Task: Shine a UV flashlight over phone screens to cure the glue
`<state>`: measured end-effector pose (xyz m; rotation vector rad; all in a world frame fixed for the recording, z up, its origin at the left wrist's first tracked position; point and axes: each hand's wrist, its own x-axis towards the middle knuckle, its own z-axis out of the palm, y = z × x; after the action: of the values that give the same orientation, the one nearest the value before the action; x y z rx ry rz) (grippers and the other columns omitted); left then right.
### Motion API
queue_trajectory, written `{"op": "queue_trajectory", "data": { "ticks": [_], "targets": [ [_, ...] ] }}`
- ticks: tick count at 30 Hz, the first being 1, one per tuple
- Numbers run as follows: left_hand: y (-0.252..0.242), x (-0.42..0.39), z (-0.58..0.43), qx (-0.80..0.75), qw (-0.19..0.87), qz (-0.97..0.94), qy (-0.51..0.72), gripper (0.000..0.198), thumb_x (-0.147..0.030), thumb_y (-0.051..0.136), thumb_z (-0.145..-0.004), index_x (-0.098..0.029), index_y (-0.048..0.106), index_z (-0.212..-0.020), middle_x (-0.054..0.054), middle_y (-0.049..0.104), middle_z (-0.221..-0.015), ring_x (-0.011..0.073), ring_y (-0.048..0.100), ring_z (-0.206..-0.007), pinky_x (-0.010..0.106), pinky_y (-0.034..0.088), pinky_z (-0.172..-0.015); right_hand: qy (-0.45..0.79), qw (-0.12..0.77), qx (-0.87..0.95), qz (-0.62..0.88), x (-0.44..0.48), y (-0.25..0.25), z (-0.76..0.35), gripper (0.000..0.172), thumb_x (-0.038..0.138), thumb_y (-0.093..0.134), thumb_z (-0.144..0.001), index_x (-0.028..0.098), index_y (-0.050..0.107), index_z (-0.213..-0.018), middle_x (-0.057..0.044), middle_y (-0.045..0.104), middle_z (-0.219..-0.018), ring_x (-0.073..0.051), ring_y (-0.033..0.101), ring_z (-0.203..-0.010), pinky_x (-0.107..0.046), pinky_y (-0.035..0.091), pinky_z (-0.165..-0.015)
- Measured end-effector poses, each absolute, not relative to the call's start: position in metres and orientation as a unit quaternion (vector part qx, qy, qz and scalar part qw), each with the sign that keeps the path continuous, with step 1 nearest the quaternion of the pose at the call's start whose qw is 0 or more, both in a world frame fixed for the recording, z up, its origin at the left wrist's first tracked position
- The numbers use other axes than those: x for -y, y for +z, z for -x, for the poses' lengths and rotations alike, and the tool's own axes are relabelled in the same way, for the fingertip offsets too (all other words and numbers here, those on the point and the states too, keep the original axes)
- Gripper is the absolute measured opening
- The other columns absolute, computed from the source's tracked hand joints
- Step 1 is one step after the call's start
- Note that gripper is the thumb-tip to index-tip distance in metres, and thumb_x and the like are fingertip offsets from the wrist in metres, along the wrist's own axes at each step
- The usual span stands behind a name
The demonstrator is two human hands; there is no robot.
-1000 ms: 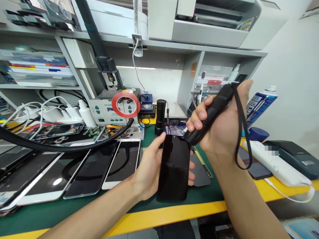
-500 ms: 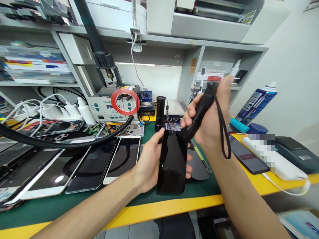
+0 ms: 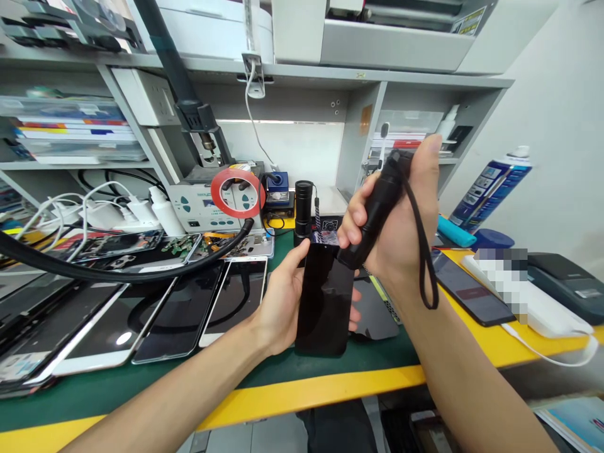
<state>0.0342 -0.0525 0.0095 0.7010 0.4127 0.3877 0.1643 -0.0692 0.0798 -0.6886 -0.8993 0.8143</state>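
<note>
A dark phone screen (image 3: 324, 308) rests in my left hand (image 3: 282, 299), thumb along its left edge and fingertips showing past the right edge. My right hand (image 3: 401, 211) is wrapped around a black flashlight (image 3: 375, 211), whose wrist strap hangs down. The flashlight's head points down at the screen's upper right corner; whether it touches the glass I cannot tell. Behind the screen stands a second black flashlight (image 3: 303, 207), upright on the green mat (image 3: 274, 371). A dark flat panel (image 3: 376, 311) lies partly hidden behind my left fingers.
Several phone screens (image 3: 179, 314) lie side by side at the left, crossed by a thick black hose (image 3: 141, 275). A repair station with red tape roll (image 3: 216, 195) stands behind. On the right are a phone (image 3: 472, 289), a white power strip (image 3: 514, 296) and a blue spray can (image 3: 491, 189).
The phone screen has tilted slightly and its lower edge sits a little higher. The flashlight has shifted slightly left and down at its head. Both hands keep their hold.
</note>
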Motion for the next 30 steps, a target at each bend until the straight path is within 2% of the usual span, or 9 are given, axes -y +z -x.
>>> {"op": "queue_trajectory", "data": {
  "ticks": [4,9,17,24,30],
  "targets": [
    [0.009,0.053,-0.035,-0.197,0.9,-0.343,0.183,0.076,-0.069,0.029,-0.092,-0.006,0.07,-0.107,0.019,0.07,-0.094,0.0333,0.069,-0.079,0.051,0.051,-0.085,0.407,0.754,0.426,0.291,0.072,0.082,-0.168,0.06,0.073,0.036,-0.089,0.023,0.046,-0.057,0.003,0.042,-0.045,-0.012,0.042,-0.034,-0.028,0.04,-0.035],
    [0.009,0.054,-0.035,-0.194,0.902,-0.341,0.181,0.075,-0.069,0.029,-0.093,-0.007,0.069,-0.107,0.019,0.068,-0.093,0.033,0.068,-0.079,0.05,0.05,-0.085,0.419,0.746,0.438,0.275,0.074,0.083,-0.173,0.052,0.063,0.034,-0.087,0.023,0.047,-0.057,0.001,0.042,-0.045,-0.014,0.042,-0.033,-0.03,0.038,-0.034],
    [0.01,0.054,-0.035,-0.183,0.905,-0.335,0.186,0.072,-0.067,0.03,-0.093,-0.007,0.067,-0.106,0.019,0.068,-0.094,0.0328,0.068,-0.08,0.049,0.05,-0.085,0.426,0.757,0.413,0.274,0.07,0.085,-0.175,0.05,0.061,0.036,-0.082,0.022,0.046,-0.053,0.001,0.041,-0.042,-0.014,0.04,-0.03,-0.029,0.036,-0.032],
    [0.009,0.053,-0.034,-0.181,0.908,-0.331,0.181,0.071,-0.067,0.031,-0.093,-0.008,0.068,-0.108,0.019,0.069,-0.094,0.0332,0.068,-0.081,0.05,0.05,-0.086,0.435,0.754,0.409,0.275,0.071,0.086,-0.177,0.052,0.054,0.026,-0.086,0.021,0.048,-0.052,-0.001,0.041,-0.042,-0.016,0.041,-0.032,-0.031,0.037,-0.032],
    [0.01,0.053,-0.034,-0.18,0.906,-0.333,0.189,0.073,-0.066,0.029,-0.094,-0.007,0.07,-0.106,0.019,0.069,-0.094,0.0328,0.069,-0.08,0.049,0.051,-0.084,0.442,0.742,0.428,0.266,0.072,0.085,-0.18,0.057,0.068,0.035,-0.087,0.02,0.053,-0.061,-0.001,0.046,-0.051,-0.015,0.048,-0.04,-0.031,0.045,-0.041]
  ]
}}
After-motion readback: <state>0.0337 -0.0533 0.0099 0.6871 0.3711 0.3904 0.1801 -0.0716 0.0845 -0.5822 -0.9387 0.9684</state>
